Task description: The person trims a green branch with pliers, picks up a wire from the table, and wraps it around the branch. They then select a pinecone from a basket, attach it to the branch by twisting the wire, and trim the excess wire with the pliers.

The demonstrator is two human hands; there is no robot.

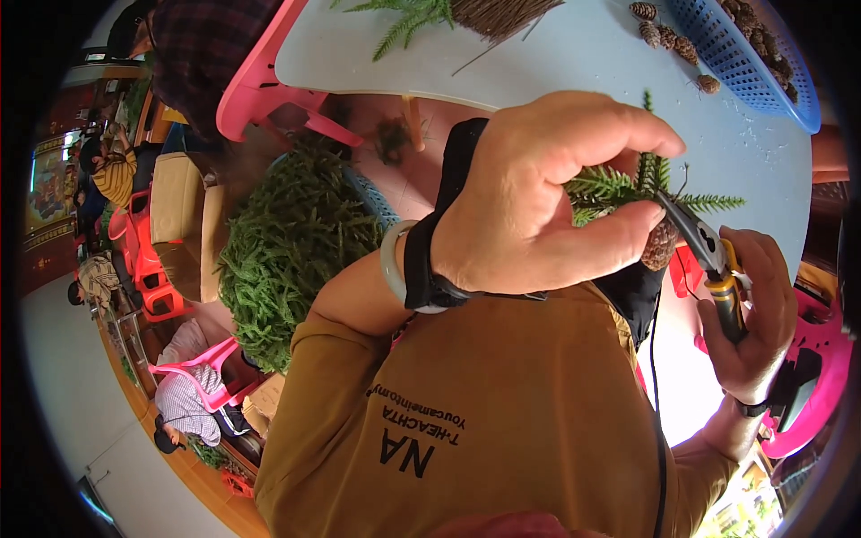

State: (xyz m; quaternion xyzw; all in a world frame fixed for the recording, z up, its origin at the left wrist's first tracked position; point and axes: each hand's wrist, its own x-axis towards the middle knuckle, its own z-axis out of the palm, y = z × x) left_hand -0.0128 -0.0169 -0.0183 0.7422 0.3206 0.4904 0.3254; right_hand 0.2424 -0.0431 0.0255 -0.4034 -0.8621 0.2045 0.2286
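My left hand point(547, 193) is raised in front of my chest, its thumb and fingers curled round an artificial pine sprig point(657, 170). A brown pine cone point(660, 247) hangs just below the sprig, beside my thumb tip. To the right, my right hand point(762, 309) is closed on a pair of pliers point(711, 255) with yellow and black handles. The jaws of the pliers reach the middle of the sprig, where a thin wire stem sticks up. Whether they bite on the wire I cannot tell. My left fingers hide part of the sprig.
Ahead is a pale table point(592, 72) with a bundle of brown stems point(502, 16), green sprigs point(408, 22), loose pine cones point(664, 34) and a blue basket point(731, 58) of cones. A heap of green sprigs point(296, 242) stands at my left, near a pink chair point(260, 76). Other people sit farther left.
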